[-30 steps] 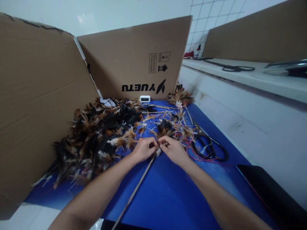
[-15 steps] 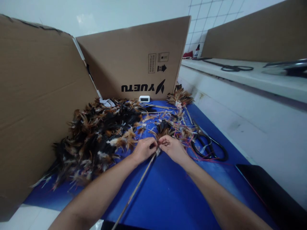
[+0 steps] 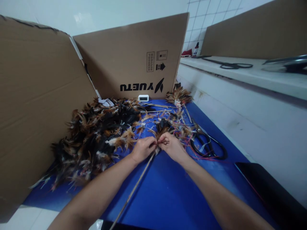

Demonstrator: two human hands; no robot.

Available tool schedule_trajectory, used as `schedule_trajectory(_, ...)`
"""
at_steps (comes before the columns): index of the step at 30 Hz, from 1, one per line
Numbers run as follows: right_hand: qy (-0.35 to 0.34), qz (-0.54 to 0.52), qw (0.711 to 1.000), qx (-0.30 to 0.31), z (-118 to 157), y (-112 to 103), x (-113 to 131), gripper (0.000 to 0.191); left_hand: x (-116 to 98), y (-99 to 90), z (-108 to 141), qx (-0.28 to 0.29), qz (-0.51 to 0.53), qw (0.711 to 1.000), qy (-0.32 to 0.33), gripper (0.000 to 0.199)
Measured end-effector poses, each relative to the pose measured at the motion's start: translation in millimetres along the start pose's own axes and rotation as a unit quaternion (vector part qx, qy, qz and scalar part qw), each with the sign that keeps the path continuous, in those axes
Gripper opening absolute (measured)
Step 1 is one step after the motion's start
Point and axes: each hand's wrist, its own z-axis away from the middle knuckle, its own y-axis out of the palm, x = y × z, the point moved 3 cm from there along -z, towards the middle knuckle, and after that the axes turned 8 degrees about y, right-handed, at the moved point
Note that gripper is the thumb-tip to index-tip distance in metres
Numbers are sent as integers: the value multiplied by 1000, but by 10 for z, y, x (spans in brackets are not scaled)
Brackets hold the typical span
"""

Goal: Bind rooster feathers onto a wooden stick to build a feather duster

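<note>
My left hand point(image 3: 144, 148) is closed in a pinch at the neck of a feather duster, where brown and black feathers point(image 3: 165, 127) meet a thin wooden stick point(image 3: 134, 189). Fingertip to fingertip with it, my right hand point(image 3: 173, 147) pinches at the same spot. Whatever lies between the right fingertips is too small to make out. The stick slants down toward me below the left hand, and whitish quill ends show under the fingers. Red string point(image 3: 193, 150) lies loosely tangled to the right, beside large black-handled scissors point(image 3: 209, 145).
A big heap of loose feathers point(image 3: 96, 137) covers the left of the blue table point(image 3: 168, 195). Cardboard panels point(image 3: 107, 64) wall the left and back. A small white digital clock point(image 3: 143, 98), sticks point(image 3: 158, 111) and a feather bunch point(image 3: 179, 95) lie behind. A black flat object point(image 3: 266, 185) sits at right.
The hands stay pinched together at the same place on the feather duster, with barely any finger movement. The whole view has shifted slightly.
</note>
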Motion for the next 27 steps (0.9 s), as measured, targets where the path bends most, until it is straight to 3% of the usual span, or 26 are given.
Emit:
schedule_trajectory(7,-4,72,997,-13,27,-11,83,11,21,-2,2,-2,-2,999,-32,6)
schedule_trajectory(27,1,119,993,-16,64,10,157,14,67,-42,1,-49,70,992,-95,10)
